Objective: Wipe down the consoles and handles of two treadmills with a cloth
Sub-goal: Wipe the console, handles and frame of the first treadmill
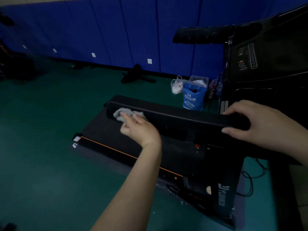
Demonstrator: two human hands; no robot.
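Observation:
A black treadmill handle bar (pixel 180 117) runs across the middle of the view, above a black running belt (pixel 106 130). My left hand (pixel 140 129) presses a grey cloth (pixel 126 113) against the bar's left end. The bar's right end sits inside the closed fingers of my right hand (pixel 260 120). A second, larger treadmill stands at the upper right, with its dark console (pixel 248 57) and a black handle (pixel 205 35) sticking out to the left.
A blue padded wall (pixel 116 30) backs a green floor (pixel 41 122). A blue bag (pixel 193 97), a white plastic bag (pixel 176 85) and a clear box (pixel 199 80) stand near the wall. A black cable (pixel 250 180) lies at the right.

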